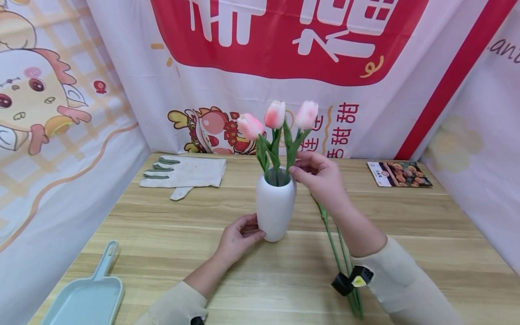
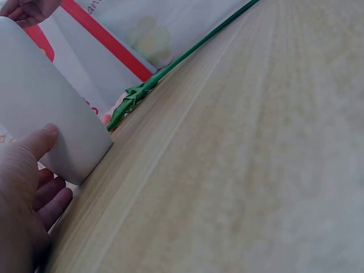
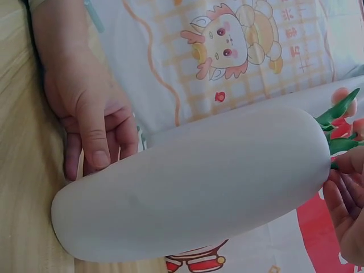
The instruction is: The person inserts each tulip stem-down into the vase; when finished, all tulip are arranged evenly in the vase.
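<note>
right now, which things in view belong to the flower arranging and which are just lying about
Job:
- smooth white vase
- three pink-and-white tulips
- loose long green stems, probably

Lying about:
- pale blue plastic dustpan
- off-white and green fabric glove
- rectangular printed card

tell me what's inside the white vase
Three pink-and-white tulips have their green stems reaching down into the white vase. The stem ends and the vase's inner bottom are hidden by its wall, so anything lower down cannot be seen.
</note>
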Demonstrator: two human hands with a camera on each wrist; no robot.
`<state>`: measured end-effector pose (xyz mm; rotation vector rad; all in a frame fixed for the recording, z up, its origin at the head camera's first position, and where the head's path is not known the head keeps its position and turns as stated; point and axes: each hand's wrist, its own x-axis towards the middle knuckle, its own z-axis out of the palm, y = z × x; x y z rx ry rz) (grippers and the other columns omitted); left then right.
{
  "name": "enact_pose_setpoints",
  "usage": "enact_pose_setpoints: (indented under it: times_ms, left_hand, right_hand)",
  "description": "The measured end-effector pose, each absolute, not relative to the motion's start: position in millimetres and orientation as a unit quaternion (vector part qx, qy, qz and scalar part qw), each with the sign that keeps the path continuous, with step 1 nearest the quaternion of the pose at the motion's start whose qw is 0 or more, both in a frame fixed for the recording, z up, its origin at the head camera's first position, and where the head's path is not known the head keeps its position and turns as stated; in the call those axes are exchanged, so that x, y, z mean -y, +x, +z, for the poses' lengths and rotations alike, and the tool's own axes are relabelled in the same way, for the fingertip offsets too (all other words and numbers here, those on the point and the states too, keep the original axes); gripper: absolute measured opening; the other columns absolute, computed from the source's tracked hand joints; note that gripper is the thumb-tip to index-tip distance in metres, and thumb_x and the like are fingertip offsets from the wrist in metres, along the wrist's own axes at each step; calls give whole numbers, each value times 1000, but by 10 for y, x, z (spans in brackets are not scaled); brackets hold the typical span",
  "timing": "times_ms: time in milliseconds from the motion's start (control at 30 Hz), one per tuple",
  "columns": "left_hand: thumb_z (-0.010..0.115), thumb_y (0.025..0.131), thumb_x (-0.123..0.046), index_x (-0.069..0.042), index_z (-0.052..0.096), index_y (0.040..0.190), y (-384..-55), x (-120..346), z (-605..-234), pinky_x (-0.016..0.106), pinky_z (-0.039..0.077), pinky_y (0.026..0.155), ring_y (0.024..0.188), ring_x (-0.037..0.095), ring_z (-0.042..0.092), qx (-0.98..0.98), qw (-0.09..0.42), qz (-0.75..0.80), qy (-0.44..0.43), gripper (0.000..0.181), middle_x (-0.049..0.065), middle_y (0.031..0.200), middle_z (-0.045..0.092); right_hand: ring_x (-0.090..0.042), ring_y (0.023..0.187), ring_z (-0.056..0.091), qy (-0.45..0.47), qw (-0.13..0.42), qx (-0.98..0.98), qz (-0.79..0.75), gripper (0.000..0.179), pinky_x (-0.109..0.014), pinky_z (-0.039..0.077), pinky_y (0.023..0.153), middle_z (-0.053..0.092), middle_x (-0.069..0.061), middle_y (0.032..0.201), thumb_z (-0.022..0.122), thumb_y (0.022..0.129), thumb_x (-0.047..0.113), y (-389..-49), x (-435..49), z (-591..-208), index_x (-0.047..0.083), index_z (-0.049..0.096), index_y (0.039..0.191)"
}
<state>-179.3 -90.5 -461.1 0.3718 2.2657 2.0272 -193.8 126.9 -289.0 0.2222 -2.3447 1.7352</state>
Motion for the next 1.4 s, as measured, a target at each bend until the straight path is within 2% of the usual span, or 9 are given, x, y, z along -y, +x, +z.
enact_pose_setpoints:
  times_ms: [200, 567, 733, 1033, 1200, 1400]
  left_hand:
    - [77, 82, -4, 1, 61, 126, -1793, 908, -4615, 27, 59, 91, 110, 33, 67, -743, 40, 658, 120, 47, 22, 118, 68]
    - [77, 82, -5, 2, 60, 126, -1791, 904, -4609, 27, 59, 90, 109, 34, 67, -742, 39, 658, 122, 47, 23, 117, 68]
    - [77, 83, -4, 2, 60, 126, -1793, 904, -4605, 27, 59, 90, 109, 34, 67, -742, 41, 658, 120, 47, 23, 118, 67]
    - [76, 83, -3, 2, 59, 127, -1795, 906, -4604, 27, 59, 90, 110, 34, 66, -740, 42, 661, 114, 48, 23, 119, 67]
    - [77, 83, -5, 0, 60, 127, -1794, 906, -4608, 27, 59, 91, 111, 33, 66, -745, 42, 657, 113, 48, 21, 120, 67]
    - [77, 83, -6, -1, 61, 126, -1789, 904, -4594, 27, 58, 92, 110, 32, 66, -748, 41, 653, 113, 47, 20, 118, 68]
  right_hand:
    - [-14, 88, 63, 64, 95, 798, 591, 34, -17, 58, 73, 68, -16, 107, 69, 90, 10, -1937, -1260, -2877, 3, 63, 123]
    - [-12, 88, 65, 50, 93, 779, 618, 42, -20, 61, 76, 67, -12, 109, 69, 91, 13, -1941, -1295, -2900, 8, 61, 131]
    - [-10, 91, 67, 33, 92, 772, 628, 42, -20, 61, 75, 67, -4, 110, 69, 92, 22, -1900, -1419, -2915, 13, 60, 133]
    - [0, 84, 65, -2, 110, 769, 630, 41, -15, 59, 74, 64, 17, 93, 66, 94, 16, -1808, -1725, -3050, 3, 56, 132]
    - [1, 83, 63, -44, 94, 771, 628, 42, -14, 58, 75, 64, 18, 91, 65, 94, 14, -1788, -1907, -3253, 3, 55, 133]
    - [4, 85, 59, -83, 76, 796, 595, 47, -13, 57, 75, 62, 20, 93, 64, 96, 22, -1697, -2164, -3543, 2, 51, 137]
